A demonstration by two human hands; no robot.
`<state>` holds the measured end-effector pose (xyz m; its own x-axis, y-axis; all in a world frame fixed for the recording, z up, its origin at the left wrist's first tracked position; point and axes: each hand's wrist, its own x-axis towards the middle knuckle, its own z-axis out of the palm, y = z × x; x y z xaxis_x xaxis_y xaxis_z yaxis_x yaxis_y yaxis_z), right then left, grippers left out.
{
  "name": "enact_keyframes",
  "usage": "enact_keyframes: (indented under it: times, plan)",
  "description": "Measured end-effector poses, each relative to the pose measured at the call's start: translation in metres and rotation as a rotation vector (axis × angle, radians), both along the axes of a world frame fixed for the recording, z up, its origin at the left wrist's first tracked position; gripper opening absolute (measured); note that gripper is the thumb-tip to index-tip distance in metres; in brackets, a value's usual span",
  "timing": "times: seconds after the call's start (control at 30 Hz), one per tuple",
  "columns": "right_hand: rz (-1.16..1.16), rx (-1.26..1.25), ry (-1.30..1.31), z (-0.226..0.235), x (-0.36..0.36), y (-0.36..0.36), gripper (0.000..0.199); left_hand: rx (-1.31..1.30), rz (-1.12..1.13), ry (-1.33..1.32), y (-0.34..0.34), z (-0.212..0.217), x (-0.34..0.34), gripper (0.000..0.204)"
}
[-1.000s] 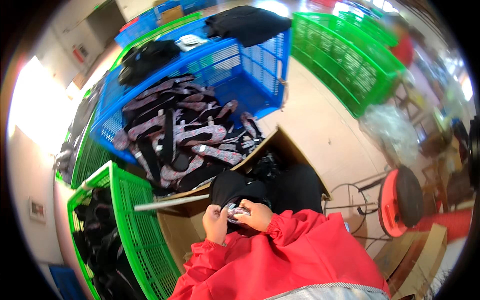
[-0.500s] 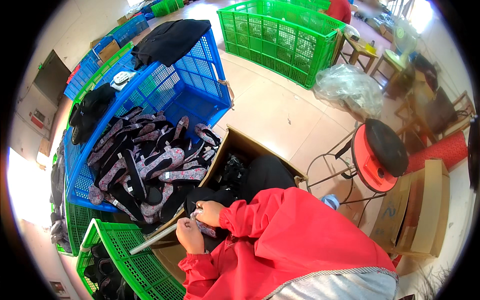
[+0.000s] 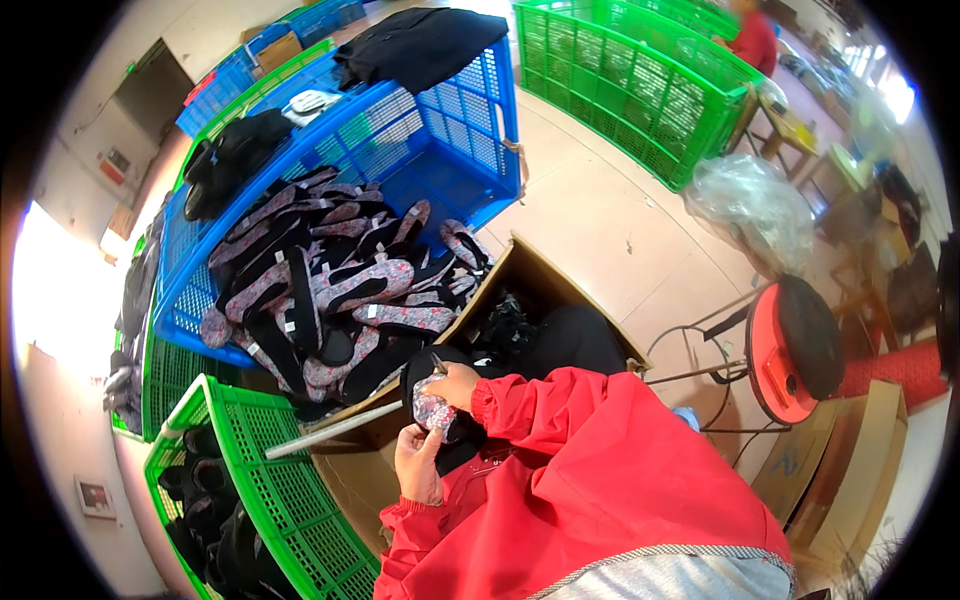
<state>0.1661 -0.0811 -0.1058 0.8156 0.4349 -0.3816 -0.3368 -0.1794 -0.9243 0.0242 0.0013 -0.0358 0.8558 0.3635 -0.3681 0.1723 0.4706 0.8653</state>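
Note:
A slipper with grey and pink floral fabric and black parts [image 3: 434, 410] lies between my hands, over my black-clad lap. My left hand [image 3: 420, 465] is closed, its thumb and fingers pinching the slipper's near end. Beyond it, my right hand [image 3: 456, 386] is closed at the slipper's far side. A small dark pointed tool [image 3: 438, 366] sticks out from its fingers; its kind is too small to tell. Left of my hands, many similar floral and black slippers [image 3: 345, 285] are heaped in a blue mesh crate [image 3: 200, 312].
An open cardboard box [image 3: 540, 262] surrounds my knees, with black items inside. A green crate [image 3: 290, 500] holding black footwear stands at near left, a pale bar [image 3: 335, 432] beside it. A red-and-black stool [image 3: 785, 350] stands right. Far off are another green crate [image 3: 620, 95] and a person in red [image 3: 755, 45].
The view has shifted, so the scene sits lower and further right. My hands have moved apart, my left hand nearer me, and more of the floral slipper shows between them.

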Motion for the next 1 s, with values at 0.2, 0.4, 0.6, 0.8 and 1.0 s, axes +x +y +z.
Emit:
enact_keyframes:
  times: [0.2, 0.4, 0.6, 0.8, 1.0]
  plan:
    - [-0.014, -0.016, 0.035, 0.007, -0.003, 0.004, 0.042, 0.073, 0.128, -0.003, -0.008, 0.007, -0.007, 0.025]
    - [-0.044, 0.171, 0.186, 0.041, -0.003, -0.009, 0.027, 0.049, 0.189, -0.045, -0.018, -0.012, -0.005, 0.034]
    - [0.018, 0.19, 0.325, 0.059, 0.0, -0.011, 0.022, 0.031, 0.191, -0.042, -0.018, -0.012, -0.009, 0.036]
    - [-0.013, 0.201, 0.34, 0.045, 0.004, -0.01, 0.017, -0.037, 0.229, -0.035, -0.018, -0.008, -0.003, 0.033]
    - [-0.09, 0.163, 0.267, 0.041, 0.0, -0.006, 0.016, -0.137, 0.243, -0.004, -0.016, -0.003, 0.0, 0.029]
